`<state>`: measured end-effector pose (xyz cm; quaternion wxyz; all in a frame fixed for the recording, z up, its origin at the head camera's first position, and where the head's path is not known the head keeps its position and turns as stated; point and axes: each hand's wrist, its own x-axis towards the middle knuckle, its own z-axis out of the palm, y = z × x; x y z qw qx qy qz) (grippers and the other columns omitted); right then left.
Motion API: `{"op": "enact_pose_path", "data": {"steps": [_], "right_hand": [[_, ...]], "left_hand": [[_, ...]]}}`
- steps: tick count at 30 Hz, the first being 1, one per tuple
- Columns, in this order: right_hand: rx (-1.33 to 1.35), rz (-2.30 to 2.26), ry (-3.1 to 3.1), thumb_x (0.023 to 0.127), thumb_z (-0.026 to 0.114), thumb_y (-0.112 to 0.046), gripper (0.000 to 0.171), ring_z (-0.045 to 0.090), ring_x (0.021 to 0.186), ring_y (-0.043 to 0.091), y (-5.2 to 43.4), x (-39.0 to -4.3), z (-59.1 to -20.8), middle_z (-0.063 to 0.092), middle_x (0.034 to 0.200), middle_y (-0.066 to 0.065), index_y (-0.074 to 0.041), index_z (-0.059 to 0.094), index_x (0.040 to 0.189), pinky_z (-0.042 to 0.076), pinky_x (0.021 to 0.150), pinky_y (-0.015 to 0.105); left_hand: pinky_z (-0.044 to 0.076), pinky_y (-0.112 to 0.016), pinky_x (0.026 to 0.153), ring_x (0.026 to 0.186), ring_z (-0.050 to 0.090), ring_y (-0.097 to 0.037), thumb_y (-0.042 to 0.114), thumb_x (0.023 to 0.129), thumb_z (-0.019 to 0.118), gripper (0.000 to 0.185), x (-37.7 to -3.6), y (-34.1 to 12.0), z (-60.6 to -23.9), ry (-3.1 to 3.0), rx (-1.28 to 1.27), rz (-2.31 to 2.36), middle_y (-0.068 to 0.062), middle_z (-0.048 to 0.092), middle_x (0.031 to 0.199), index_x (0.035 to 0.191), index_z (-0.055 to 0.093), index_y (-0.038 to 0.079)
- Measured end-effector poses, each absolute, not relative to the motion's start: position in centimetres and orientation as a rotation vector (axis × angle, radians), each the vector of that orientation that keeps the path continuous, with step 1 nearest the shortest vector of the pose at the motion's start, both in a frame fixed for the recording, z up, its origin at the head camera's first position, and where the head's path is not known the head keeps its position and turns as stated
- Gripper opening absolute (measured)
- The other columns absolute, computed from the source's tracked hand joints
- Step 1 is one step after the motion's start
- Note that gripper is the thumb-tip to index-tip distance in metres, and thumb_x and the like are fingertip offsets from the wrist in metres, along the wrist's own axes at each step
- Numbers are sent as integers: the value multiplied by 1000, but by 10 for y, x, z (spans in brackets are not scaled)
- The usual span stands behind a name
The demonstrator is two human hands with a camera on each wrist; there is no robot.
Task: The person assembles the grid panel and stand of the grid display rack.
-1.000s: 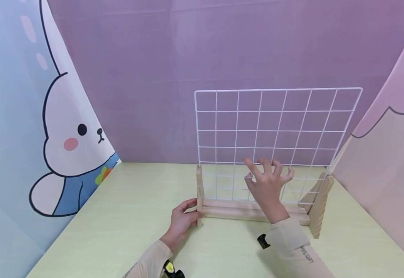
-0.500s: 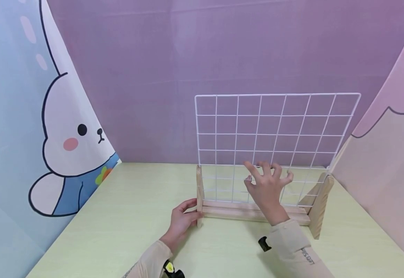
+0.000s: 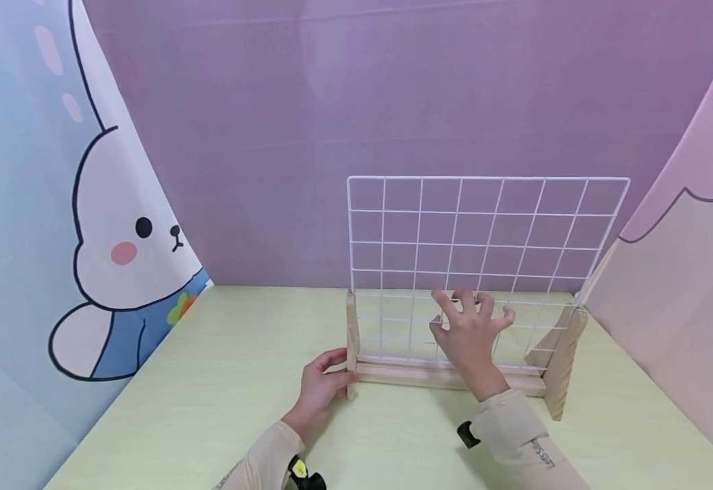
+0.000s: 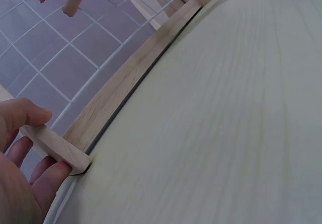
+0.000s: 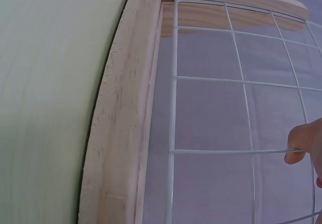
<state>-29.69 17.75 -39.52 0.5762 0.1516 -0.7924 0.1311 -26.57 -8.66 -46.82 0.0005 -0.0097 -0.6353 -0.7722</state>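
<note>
Now, from my remote seat, I judge the seating of the white wire grid (image 3: 485, 265) to be nearly finished: its bottom edge sits down in the slot of the wooden base (image 3: 448, 374), between the two end posts, on the pale green table (image 3: 209, 395). My left hand (image 3: 322, 388) grips the left end post (image 3: 351, 340), thumb on one face and fingers curled round the other (the left wrist view shows this plainly). My right hand (image 3: 469, 333) is at the lower middle of the grid, fingers spread; thumb and a fingertip seem to pinch a horizontal wire, as the right wrist view suggests. What remains, as far as I can see, is checking that the grid sits fully and evenly, then letting go with both hands.
</note>
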Motion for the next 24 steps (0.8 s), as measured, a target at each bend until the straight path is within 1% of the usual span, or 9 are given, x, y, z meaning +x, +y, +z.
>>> {"op": "enact_pose_path", "data": {"steps": [4, 8, 12, 15, 19, 24], "right_hand": [[345, 296, -1901, 69, 72, -9, 45, 46, 91, 45, 178, -294, -398, 59, 101, 16, -22, 66, 111, 17, 80, 83], [347, 298, -1932, 70, 74, -11, 44, 46, 93, 46, 177, -292, -400, 59, 101, 16, -21, 66, 113, 16, 81, 84], [347, 309, -1953, 68, 79, -9, 49, 46, 96, 46, 177, -289, -403, 59, 103, 17, -21, 67, 114, 14, 83, 84], [343, 309, -1962, 68, 80, -9, 49, 46, 96, 46, 177, -289, -404, 59, 104, 17, -21, 67, 114, 14, 83, 83], [334, 306, -1970, 70, 79, -12, 46, 47, 96, 47, 177, -288, -405, 59, 104, 17, -21, 67, 114, 16, 83, 83], [318, 301, -1979, 68, 82, -14, 48, 48, 96, 48, 178, -287, -406, 59, 104, 17, -21, 67, 114, 17, 82, 83]], "left_hand": [[59, -38, 72, 92, 69, -25, -12, 75, 73, 50, -267, -87, -468, -1996, -36, -2411, -14, 66, 110, 123, 62, -8], [59, -36, 70, 90, 69, -23, -12, 73, 73, 50, -268, -86, -468, -1997, -31, -2403, -10, 66, 104, 122, 64, -7], [59, -34, 65, 88, 70, -20, -12, 71, 73, 50, -270, -86, -470, -2002, -35, -2377, -5, 67, 100, 119, 65, -6], [59, -32, 62, 86, 70, -19, -12, 70, 73, 51, -270, -86, -470, -2001, -36, -2368, -6, 68, 100, 120, 64, -7], [59, -33, 63, 86, 70, -19, -13, 71, 73, 53, -271, -86, -469, -1999, -34, -2370, -6, 68, 102, 123, 63, -8], [59, -34, 63, 86, 70, -20, -13, 71, 73, 53, -270, -86, -470, -2002, -42, -2362, -5, 68, 101, 123, 63, -8]]}}
